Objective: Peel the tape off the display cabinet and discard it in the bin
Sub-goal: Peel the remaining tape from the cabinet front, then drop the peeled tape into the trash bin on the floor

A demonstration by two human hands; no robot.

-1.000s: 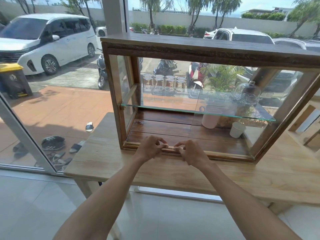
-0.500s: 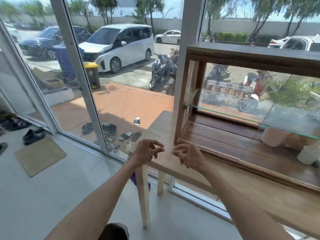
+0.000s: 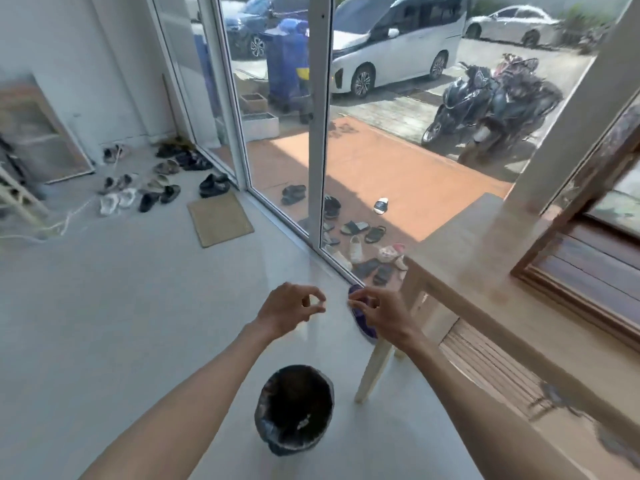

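Observation:
Both my hands hover over the floor, left of the table. My left hand pinches thumb to forefinger, and my right hand pinches the same way a short gap away. Clear tape seems stretched between the two pinches, but it is too faint to make out. A round black bin with a dark liner stands on the floor below and between my forearms. The wooden display cabinet with glass panes sits on the table at the right edge of view.
The light wooden table and its leg stand right of the bin. A purple item lies on the floor behind my right hand. Glass window walls run along the back; several shoes and a doormat lie on the white floor.
My hands left the cabinet's bottom front rail, still pinched close together, and swung left and down. My view turned left; the bin now shows below them.

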